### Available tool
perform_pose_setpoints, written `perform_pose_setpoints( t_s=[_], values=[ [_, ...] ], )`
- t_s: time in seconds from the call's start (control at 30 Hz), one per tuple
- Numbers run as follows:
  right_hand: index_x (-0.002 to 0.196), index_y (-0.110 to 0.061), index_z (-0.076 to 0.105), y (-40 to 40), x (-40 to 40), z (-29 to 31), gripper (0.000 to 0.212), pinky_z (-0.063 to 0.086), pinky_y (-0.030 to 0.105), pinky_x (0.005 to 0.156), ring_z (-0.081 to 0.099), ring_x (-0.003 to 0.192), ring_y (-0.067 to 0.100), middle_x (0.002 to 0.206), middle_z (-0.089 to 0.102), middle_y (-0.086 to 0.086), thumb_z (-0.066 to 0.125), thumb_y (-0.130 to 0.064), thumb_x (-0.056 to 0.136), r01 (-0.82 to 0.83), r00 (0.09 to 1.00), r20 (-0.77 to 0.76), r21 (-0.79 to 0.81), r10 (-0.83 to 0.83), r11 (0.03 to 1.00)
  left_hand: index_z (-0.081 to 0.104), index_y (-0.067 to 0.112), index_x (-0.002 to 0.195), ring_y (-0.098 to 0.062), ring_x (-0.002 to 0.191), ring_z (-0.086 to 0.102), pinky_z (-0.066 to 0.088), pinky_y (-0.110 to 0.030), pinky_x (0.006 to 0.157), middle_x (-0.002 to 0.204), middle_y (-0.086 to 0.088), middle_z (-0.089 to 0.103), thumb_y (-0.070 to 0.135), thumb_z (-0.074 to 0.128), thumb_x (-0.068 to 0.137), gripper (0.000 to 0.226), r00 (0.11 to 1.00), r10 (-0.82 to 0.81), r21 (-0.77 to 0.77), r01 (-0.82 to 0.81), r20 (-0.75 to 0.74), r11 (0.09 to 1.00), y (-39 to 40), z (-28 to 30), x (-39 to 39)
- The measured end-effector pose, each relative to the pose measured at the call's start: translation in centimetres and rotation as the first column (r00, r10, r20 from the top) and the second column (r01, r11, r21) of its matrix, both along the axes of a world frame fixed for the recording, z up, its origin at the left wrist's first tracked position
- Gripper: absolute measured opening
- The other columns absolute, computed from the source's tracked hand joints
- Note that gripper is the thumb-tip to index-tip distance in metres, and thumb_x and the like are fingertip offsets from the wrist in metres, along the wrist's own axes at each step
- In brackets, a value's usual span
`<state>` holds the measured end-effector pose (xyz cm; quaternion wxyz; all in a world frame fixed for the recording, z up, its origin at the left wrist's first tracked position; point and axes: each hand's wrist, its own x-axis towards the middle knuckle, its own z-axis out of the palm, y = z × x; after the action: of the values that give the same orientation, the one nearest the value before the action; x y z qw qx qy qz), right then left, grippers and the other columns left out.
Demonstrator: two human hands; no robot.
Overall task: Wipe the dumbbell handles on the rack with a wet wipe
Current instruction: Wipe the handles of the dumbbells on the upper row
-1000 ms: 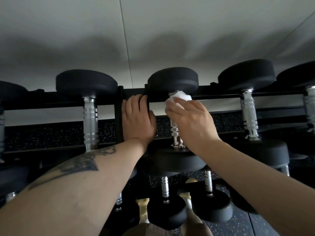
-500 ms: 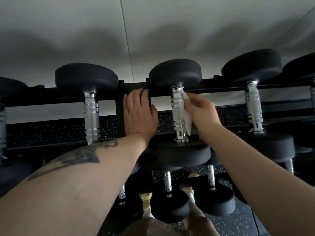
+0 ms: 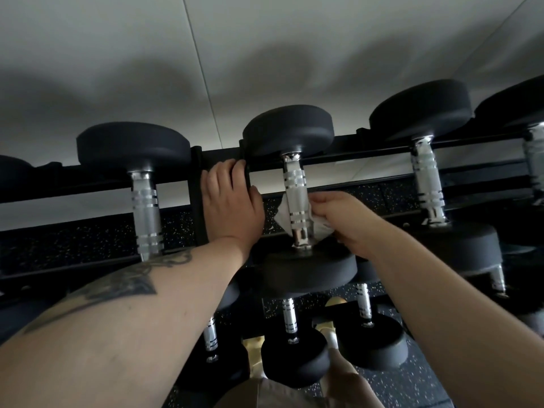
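A black dumbbell with a silver knurled handle [image 3: 295, 187] lies across the top tier of the black rack [image 3: 368, 156], in the middle of the view. A white wet wipe [image 3: 283, 214] is wrapped round the lower part of that handle, passing behind it. My right hand [image 3: 344, 219] pinches the wipe from the right side of the handle. My left hand [image 3: 231, 206] rests on the rack's upright post just left of the dumbbell, fingers curled over the top rail.
More dumbbells sit on the same tier, one to the left [image 3: 145, 207] and one to the right [image 3: 428, 184]. Smaller dumbbells [image 3: 290, 319] fill the tiers below. A white wall [image 3: 265, 54] stands behind the rack, and speckled black flooring [image 3: 412, 384] lies beneath.
My right hand has slid the wipe from the top of the handle down to its lower end. My left hand has stayed on the rack post.
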<state>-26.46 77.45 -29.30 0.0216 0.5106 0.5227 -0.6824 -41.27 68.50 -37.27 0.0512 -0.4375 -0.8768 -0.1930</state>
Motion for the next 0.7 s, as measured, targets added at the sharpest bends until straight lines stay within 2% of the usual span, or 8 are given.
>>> perform_pose_setpoints(
  t_s=[0.1,0.17,0.27,0.37,0.47,0.53,0.6,0.7],
  values=[
    [0.096,-0.011,0.069,-1.1,1.7,0.6,0.021,0.054,0.033,0.064,0.057,0.063,0.019,0.078,0.066,0.005,0.048,-0.015,0.095,-0.332,0.933,0.242,0.286,0.267,0.899,0.046,0.011,0.131,-0.03,0.127,0.039,0.021,-0.047,0.115,0.13,-0.01,0.049,0.025,0.042,0.088,0.045,1.0,0.003,0.001,-0.003,-0.004,1.0,0.1,0.0,0.0],
    [0.099,-0.017,0.073,-1.0,2.6,1.7,0.018,0.053,0.031,0.069,0.06,0.064,0.02,0.082,0.07,-0.003,0.06,-0.026,0.091,-0.435,0.885,0.34,0.358,0.319,0.826,0.047,0.01,0.13,-0.03,0.126,0.04,0.022,-0.047,0.115,0.13,-0.01,0.049,0.025,0.042,0.087,0.045,1.0,0.003,0.013,-0.003,-0.002,1.0,0.1,0.0,0.0],
    [0.095,-0.026,0.074,-0.5,1.5,3.5,0.016,0.05,0.018,0.063,0.062,0.069,0.001,0.084,0.071,-0.014,0.073,-0.031,0.08,-0.254,0.96,0.246,0.569,0.133,0.782,0.048,0.008,0.129,-0.031,0.124,0.041,0.022,-0.047,0.115,0.128,-0.012,0.05,0.023,0.045,0.088,0.044,1.0,-0.015,0.058,0.014,0.004,0.998,0.0,-0.1,0.0],
    [0.092,-0.029,0.075,-0.9,-1.5,3.6,0.014,0.051,0.02,0.067,0.063,0.077,0.002,0.088,0.069,-0.015,0.075,-0.029,0.078,-0.082,0.996,0.087,0.788,0.02,0.61,0.049,0.006,0.129,-0.033,0.123,0.042,0.024,-0.048,0.113,0.127,-0.013,0.051,0.023,0.047,0.088,0.044,0.999,-0.035,0.067,0.036,-0.012,0.997,-0.1,-0.1,-0.1],
    [0.093,-0.032,0.074,-2.1,-2.5,1.8,0.012,0.05,0.027,0.065,0.06,0.082,0.01,0.099,0.063,-0.011,0.072,-0.032,0.081,-0.217,0.975,0.213,0.854,0.064,0.472,0.049,0.006,0.129,-0.032,0.123,0.042,0.026,-0.049,0.112,0.127,-0.014,0.051,0.023,0.048,0.088,0.044,0.999,-0.039,0.068,0.039,0.003,0.997,-0.1,-0.1,-0.2],
    [0.093,-0.033,0.073,-2.9,-1.3,1.3,0.012,0.053,0.032,0.07,0.06,0.083,0.012,0.099,0.063,-0.01,0.071,-0.031,0.081,-0.34,0.94,0.306,0.792,0.153,0.507,0.048,0.007,0.129,-0.031,0.125,0.041,0.026,-0.048,0.112,0.128,-0.013,0.05,0.024,0.046,0.088,0.044,0.999,-0.031,0.054,0.03,0.022,0.998,0.0,-0.1,-0.1],
    [0.088,-0.035,0.073,-3.0,0.2,1.9,0.01,0.055,0.032,0.074,0.061,0.079,0.007,0.089,0.064,-0.015,0.072,-0.03,0.079,-0.457,0.888,0.373,0.652,0.269,0.605,0.048,0.008,0.129,-0.031,0.125,0.041,0.025,-0.048,0.113,0.128,-0.012,0.05,0.024,0.044,0.087,0.045,1.0,-0.017,0.038,0.016,0.02,0.999,0.1,-0.2,-0.1],
    [0.082,-0.037,0.071,-2.5,1.1,2.7,0.012,0.055,0.026,0.072,0.059,0.073,-0.002,0.076,0.061,-0.021,0.075,-0.027,0.078,-0.456,0.887,0.363,0.576,0.287,0.679,0.048,0.008,0.128,-0.032,0.124,0.042,0.028,-0.049,0.111,0.127,-0.012,0.051,0.023,0.044,0.086,0.045,1.0,-0.026,0.031,0.025,0.013,0.999,0.1,-0.1,-0.2]
  ],
)
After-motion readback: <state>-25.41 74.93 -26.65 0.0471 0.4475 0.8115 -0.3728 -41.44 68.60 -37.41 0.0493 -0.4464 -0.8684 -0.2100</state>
